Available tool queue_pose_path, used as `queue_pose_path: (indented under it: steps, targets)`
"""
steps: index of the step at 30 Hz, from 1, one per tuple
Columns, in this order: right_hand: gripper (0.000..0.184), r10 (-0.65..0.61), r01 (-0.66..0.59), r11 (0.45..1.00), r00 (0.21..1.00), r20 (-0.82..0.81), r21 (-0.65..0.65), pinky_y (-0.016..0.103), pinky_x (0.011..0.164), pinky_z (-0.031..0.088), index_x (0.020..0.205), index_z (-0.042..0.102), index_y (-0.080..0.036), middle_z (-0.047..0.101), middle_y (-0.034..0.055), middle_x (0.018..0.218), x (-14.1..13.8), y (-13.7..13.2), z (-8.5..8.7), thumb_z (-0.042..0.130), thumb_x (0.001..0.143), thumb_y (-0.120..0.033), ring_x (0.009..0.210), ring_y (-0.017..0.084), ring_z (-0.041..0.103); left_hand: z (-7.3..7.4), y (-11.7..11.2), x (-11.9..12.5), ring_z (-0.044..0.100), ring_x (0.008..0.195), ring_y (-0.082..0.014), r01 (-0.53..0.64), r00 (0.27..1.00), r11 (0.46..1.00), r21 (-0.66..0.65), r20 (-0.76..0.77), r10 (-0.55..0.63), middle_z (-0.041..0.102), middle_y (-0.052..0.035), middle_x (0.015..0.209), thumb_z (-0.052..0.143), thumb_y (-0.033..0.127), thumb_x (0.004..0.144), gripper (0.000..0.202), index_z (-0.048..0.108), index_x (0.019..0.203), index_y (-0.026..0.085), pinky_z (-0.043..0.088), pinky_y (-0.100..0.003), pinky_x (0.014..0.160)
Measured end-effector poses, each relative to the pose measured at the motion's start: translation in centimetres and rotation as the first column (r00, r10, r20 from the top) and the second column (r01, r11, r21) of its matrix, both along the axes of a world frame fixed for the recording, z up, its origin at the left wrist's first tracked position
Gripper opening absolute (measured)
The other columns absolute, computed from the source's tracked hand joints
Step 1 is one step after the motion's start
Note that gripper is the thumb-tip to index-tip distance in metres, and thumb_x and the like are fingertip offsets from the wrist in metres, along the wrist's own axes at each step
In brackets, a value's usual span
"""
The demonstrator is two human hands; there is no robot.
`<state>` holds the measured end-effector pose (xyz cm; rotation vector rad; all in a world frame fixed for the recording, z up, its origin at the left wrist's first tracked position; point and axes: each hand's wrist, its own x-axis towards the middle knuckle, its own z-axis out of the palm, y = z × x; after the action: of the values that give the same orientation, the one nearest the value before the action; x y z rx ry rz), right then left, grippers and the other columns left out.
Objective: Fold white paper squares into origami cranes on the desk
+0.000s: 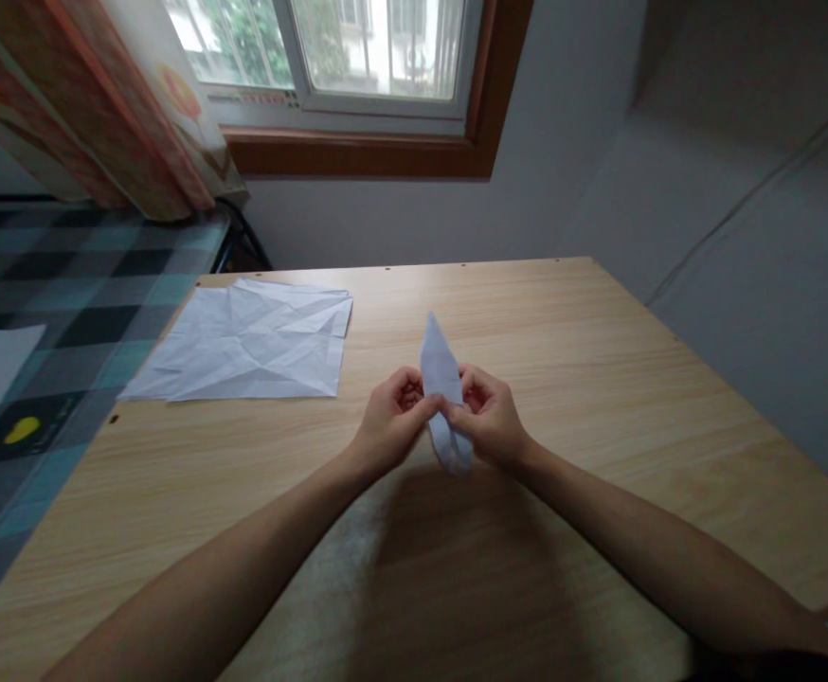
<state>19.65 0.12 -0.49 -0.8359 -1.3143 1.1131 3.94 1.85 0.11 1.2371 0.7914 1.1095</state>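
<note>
A narrow piece of folded white paper [441, 358] stands pointed end up between my hands, above the wooden table. My left hand [394, 417] pinches its left side, thumb pressed on the near face. From the right, my right hand [491, 415] grips it the same way, and the two thumb tips meet at the middle. Below the thumbs, the paper's lower end [451, 449] spreads a little and looks loosely layered. The fingers behind the paper are partly hidden.
Several creased white sheets [264, 346] lie stacked at the table's far left. The wooden table [599, 379] reaches to the wall below a window [378, 47]. On the left are a checked cloth surface [94, 275] with a loose white paper [2, 374], and a curtain [101, 95].
</note>
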Motion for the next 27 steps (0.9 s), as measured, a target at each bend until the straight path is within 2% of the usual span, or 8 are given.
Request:
queue_pose_path:
  steps: [2,5,8,12,16,18,21,27]
  targets:
    - [0.033,0.032,-0.038,0.997,0.996,-0.079,-0.071,0.033,0.077,0.053,0.076,0.05,-0.022,0.066,0.0041,0.1,-0.1,-0.01,0.26,0.081,0.072,-0.033,0.086,0.018,0.064,0.21,0.0,0.14,0.062,0.07,-0.0136,0.025,0.998,0.999,-0.037,0.065,-0.023,0.068,-0.0012,0.078,0.083,0.035,0.069,0.035,0.063,0.09,0.015,0.048,-0.025,0.066]
    - [0.041,0.006,-0.026,0.99,0.989,-0.144,-0.137,0.029,0.071,0.052,0.091,0.052,-0.024,0.065,0.0006,0.095,-0.04,0.2,0.31,0.084,0.068,-0.034,0.078,0.014,0.063,0.38,-0.06,0.27,0.064,0.073,-0.0158,0.088,0.992,0.993,-0.075,0.097,-0.081,0.07,-0.0022,0.081,0.083,0.034,0.068,0.039,0.065,0.096,0.015,0.049,-0.026,0.067]
    - [0.045,-0.014,-0.017,0.986,0.983,-0.183,-0.167,0.025,0.064,0.049,0.097,0.05,-0.026,0.062,-0.0035,0.084,0.05,0.52,0.01,0.084,0.068,-0.032,0.069,0.011,0.06,0.17,0.02,0.2,0.062,0.071,-0.014,0.085,0.994,0.994,-0.073,0.081,-0.079,0.068,-0.001,0.078,0.083,0.034,0.069,0.034,0.064,0.09,0.015,0.047,-0.025,0.066]
    - [0.044,0.009,-0.039,0.984,0.985,-0.172,-0.173,0.023,0.058,0.045,0.096,0.047,-0.026,0.059,-0.0064,0.073,0.03,0.76,-0.17,0.082,0.07,-0.033,0.062,0.011,0.056,-0.06,0.26,-0.01,0.052,0.059,-0.0079,0.006,0.995,0.998,-0.069,0.1,0.001,0.059,0.0045,0.066,0.082,0.032,0.069,0.034,0.052,0.073,0.017,0.039,-0.02,0.058]
    - [0.034,-0.045,0.029,0.989,0.993,-0.112,-0.144,0.022,0.055,0.041,0.085,0.048,-0.024,0.054,-0.0064,0.071,0.17,0.8,0.16,0.078,0.072,-0.031,0.06,0.009,0.051,0.49,0.1,0.07,0.046,0.054,-0.0052,-0.03,0.985,0.998,-0.062,0.166,0.04,0.051,0.0088,0.062,0.084,0.024,0.065,0.043,0.042,0.074,0.019,0.035,-0.018,0.054]
    - [0.028,-0.051,0.041,0.993,0.995,-0.085,-0.115,0.022,0.054,0.041,0.082,0.05,-0.023,0.052,-0.0057,0.071,0.24,0.77,0.29,0.076,0.073,-0.03,0.06,0.009,0.05,0.68,-0.11,0.17,0.048,0.055,-0.0055,-0.003,0.979,0.998,-0.069,0.202,0.017,0.052,0.009,0.064,0.085,0.023,0.063,0.047,0.04,0.076,0.02,0.036,-0.018,0.054]
    - [0.024,0.008,-0.017,0.991,0.998,-0.068,-0.132,0.022,0.047,0.039,0.084,0.052,-0.024,0.051,-0.0065,0.067,0.28,0.68,0.36,0.073,0.075,-0.031,0.052,0.009,0.048,0.48,-0.36,0.23,0.054,0.059,-0.008,0.075,0.97,0.993,-0.088,0.239,-0.052,0.057,0.0077,0.069,0.087,0.026,0.063,0.052,0.04,0.083,0.021,0.042,-0.02,0.057]
    - [0.033,0.078,-0.096,0.973,0.992,-0.094,-0.211,0.02,0.04,0.033,0.084,0.047,-0.024,0.049,-0.0093,0.061,0.31,0.55,0.52,0.076,0.074,-0.037,0.042,0.007,0.042,0.28,-0.24,-0.01,0.066,0.07,-0.0126,0.103,0.953,0.988,-0.116,0.297,-0.065,0.065,0.0049,0.085,0.089,0.024,0.062,0.057,0.042,0.095,0.023,0.051,-0.025,0.066]
